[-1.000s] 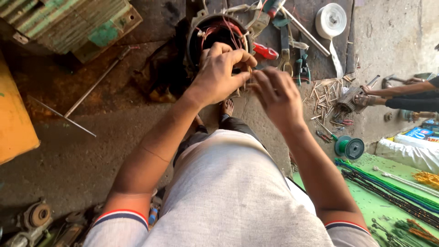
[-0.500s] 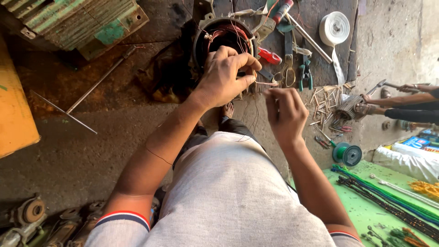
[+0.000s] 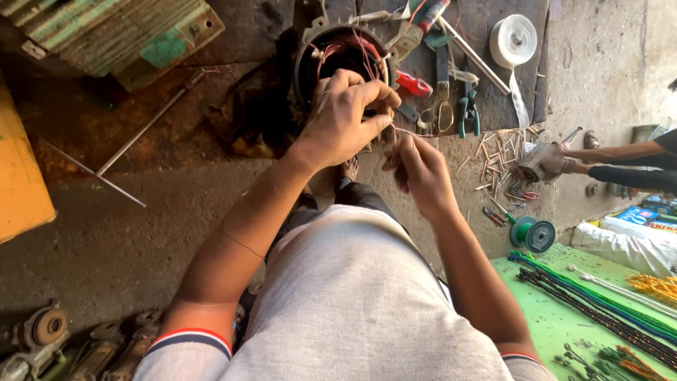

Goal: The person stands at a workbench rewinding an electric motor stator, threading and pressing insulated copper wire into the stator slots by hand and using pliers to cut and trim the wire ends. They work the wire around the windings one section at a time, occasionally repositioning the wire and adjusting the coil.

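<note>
Head view, looking straight down. My left hand is resting over the rim of the round motor stator, fingers curled nearly closed and pinching the thin wire right at the housing edge. I judge this grip is anchoring the strand where it leaves the reddish copper windings.

My right hand is sitting just beside and nearer my body, fingertips pressed together on the other end of that wire, keeping it taut between the two hands. The strand's long axis is running from the left fingers down and rightward to the right fingers, almost level with the floor.

The stator is lying directly beyond the left fingers, open bore facing up at the camera.

Past the right fingers: scissors, green-handled pliers, a white tape roll. Another person's hand is working well apart, far right.
</note>
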{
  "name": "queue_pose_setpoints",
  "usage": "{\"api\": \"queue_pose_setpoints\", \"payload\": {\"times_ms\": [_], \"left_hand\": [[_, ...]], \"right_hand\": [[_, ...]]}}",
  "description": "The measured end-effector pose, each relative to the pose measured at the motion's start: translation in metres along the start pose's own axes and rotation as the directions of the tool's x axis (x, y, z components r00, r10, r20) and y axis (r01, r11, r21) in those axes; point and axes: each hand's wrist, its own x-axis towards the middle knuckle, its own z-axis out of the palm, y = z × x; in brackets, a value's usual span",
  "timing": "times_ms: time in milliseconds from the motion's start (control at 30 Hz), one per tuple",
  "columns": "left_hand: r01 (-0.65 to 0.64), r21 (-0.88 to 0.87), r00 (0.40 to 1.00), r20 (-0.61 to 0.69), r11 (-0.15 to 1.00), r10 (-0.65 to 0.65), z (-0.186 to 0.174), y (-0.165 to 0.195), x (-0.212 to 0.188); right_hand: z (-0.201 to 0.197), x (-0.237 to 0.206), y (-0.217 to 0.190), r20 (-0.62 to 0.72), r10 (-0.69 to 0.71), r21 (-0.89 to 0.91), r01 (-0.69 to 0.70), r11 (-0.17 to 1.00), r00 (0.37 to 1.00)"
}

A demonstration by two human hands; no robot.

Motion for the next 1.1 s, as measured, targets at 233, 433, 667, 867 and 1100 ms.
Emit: {"api": "queue_pose_setpoints", "payload": {"times_ms": [233, 433, 667, 867, 1100], "left_hand": [[0.004, -0.005, 1.000, 0.010, 1.000, -0.004, -0.003, 0.001, 0.003], [-0.010, 0.000, 1.000, -0.014, 1.000, 0.010, -0.003, 0.004, -0.002], [-0.022, 0.025, 0.999, -0.025, 0.999, 0.022, -0.003, -0.003, -0.003], [-0.013, 0.003, 1.000, 0.001, 1.000, 0.013, -0.001, -0.002, -0.003], [0.000, 0.017, 1.000, -0.028, 1.000, 0.001, 0.000, -0.001, -0.004]], "right_hand": [[0.006, 0.008, -0.009, 0.220, -0.742, -0.781, 0.570, 0.255, 0.634], [0.007, 0.023, 0.012, 0.074, 0.094, 0.477, -0.118, 0.871, 0.993], [-0.009, -0.002, 0.013, 0.064, -0.549, -0.666, 0.446, 0.598, 0.833], [0.008, 0.024, 0.017, -0.044, -0.389, -0.225, 0.370, 0.901, 0.920], [-0.007, 0.003, 0.012, -0.035, -0.064, -0.172, 0.057, 0.984, 0.997]]}}
